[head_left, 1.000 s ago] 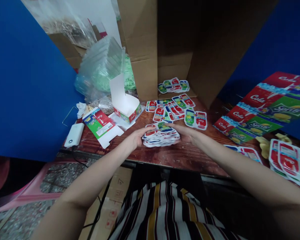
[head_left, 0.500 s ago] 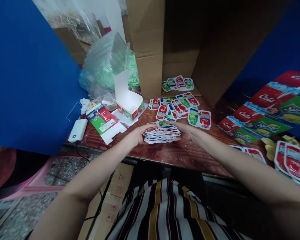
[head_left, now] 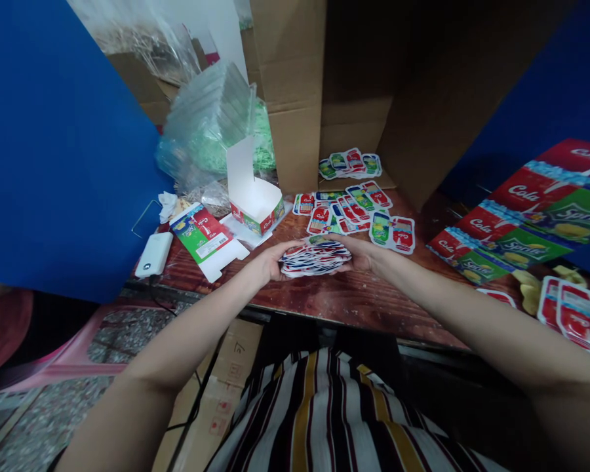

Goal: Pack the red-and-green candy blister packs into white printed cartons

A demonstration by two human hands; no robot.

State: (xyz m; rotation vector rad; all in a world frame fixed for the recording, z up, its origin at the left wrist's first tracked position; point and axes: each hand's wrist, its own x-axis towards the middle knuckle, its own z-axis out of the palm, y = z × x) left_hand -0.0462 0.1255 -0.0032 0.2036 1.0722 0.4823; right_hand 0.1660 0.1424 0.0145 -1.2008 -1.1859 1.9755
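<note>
A thick stack of can-shaped printed packets (head_left: 315, 257) is held between my two hands just over the table's front part. My left hand (head_left: 275, 260) grips its left end, and my right hand (head_left: 358, 254) is closed round the right end. The stack's layered edges face me, and part of the top packet shows green. Beyond it lie loose cola and green-can packets (head_left: 354, 210), partly overlapping. An open small printed box (head_left: 256, 208) with a raised white flap stands to the left of them. My fingertips are partly hidden behind the stack.
Left on the table are a flat printed carton (head_left: 206, 237) and a white power bank (head_left: 154, 255). A large cardboard box (head_left: 295, 98) rises behind, with more packets (head_left: 351, 162) at its opening. Printed cartons (head_left: 526, 210) and more packets (head_left: 573, 311) stand at the right.
My hands have raised the stack slightly and tilted it, so its layered edges show more and its top less. The right forearm has shifted over the packets at the right.
</note>
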